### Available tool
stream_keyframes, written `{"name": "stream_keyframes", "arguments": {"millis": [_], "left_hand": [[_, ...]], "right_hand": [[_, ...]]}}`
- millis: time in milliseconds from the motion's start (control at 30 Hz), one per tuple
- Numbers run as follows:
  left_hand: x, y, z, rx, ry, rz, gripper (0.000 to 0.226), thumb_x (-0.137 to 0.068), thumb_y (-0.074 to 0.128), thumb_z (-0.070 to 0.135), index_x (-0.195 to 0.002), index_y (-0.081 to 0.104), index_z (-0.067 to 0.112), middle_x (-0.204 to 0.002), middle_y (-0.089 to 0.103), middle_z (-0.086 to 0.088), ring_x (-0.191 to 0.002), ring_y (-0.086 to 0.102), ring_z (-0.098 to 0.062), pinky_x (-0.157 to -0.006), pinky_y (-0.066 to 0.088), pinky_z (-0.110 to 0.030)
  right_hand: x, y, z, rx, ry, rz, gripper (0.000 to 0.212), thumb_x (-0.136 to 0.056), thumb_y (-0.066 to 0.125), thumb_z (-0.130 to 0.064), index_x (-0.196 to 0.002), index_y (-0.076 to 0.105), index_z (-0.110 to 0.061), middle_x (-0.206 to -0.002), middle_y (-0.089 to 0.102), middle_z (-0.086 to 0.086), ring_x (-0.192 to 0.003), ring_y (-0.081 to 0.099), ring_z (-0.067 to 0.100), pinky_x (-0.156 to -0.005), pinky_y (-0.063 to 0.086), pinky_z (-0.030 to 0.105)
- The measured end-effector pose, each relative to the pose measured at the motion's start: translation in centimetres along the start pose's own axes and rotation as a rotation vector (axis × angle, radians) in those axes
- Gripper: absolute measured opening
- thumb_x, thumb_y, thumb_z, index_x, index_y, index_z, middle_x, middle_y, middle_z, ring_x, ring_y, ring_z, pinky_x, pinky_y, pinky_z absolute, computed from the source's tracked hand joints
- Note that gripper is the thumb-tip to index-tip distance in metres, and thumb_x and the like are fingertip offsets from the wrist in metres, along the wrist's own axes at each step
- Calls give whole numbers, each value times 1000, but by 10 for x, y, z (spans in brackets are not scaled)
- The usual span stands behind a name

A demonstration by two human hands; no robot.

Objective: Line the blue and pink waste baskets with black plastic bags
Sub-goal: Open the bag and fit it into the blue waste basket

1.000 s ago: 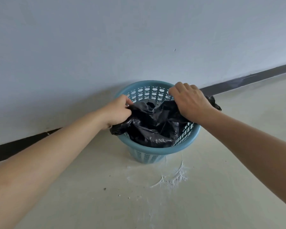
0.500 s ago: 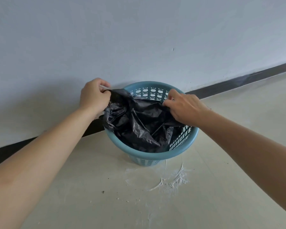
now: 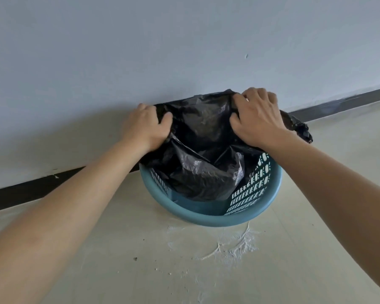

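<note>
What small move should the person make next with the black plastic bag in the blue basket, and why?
Probably pull the black plastic bag toward the bare near rim of the blue perforated plastic basket: the left hand and right hand grip its edge only at the far side.

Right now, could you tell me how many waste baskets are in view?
1: the blue waste basket on the floor by the wall, under both hands. No pink basket shows; it may be out of frame.
</note>
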State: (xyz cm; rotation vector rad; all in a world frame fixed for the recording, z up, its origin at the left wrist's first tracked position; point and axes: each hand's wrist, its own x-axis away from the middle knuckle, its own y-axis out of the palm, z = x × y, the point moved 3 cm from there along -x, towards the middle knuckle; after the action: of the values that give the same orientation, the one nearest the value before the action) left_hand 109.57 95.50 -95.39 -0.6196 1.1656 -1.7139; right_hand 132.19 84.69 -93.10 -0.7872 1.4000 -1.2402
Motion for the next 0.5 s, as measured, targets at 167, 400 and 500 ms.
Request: {"name": "stream_keyframes", "arguments": {"millis": [167,400,500], "left_hand": [[-8,23,-3,202,-106,-239,23,-83,60,19,-67,46,12,-62,47,-5,-60,47,-24,-52,29,-31],[-12,30,-24,552,-424,-283,14,-72,74,19,-86,70,18,-80,70,2,-69,64,-12,-56,42,-23],[-15,33,-22,555,-411,-221,12,-77,75,19,-76,63,17,-72,65,2,-62,59,-9,-51,38,-21]], "right_hand": [[-7,22,2,-97,162,-253,58,-82,56,-35,-136,42,-18,-125,50,16,-117,46,38,-90,38,46],[-10,31,26,-512,428,-470,30,-64,74,-37,-91,66,-27,-88,66,1,-87,62,26,-75,48,32],[-6,30,34,-782,538,-536,29,-62,84,-35,-83,75,-19,-76,73,4,-70,71,21,-58,51,24]]}}
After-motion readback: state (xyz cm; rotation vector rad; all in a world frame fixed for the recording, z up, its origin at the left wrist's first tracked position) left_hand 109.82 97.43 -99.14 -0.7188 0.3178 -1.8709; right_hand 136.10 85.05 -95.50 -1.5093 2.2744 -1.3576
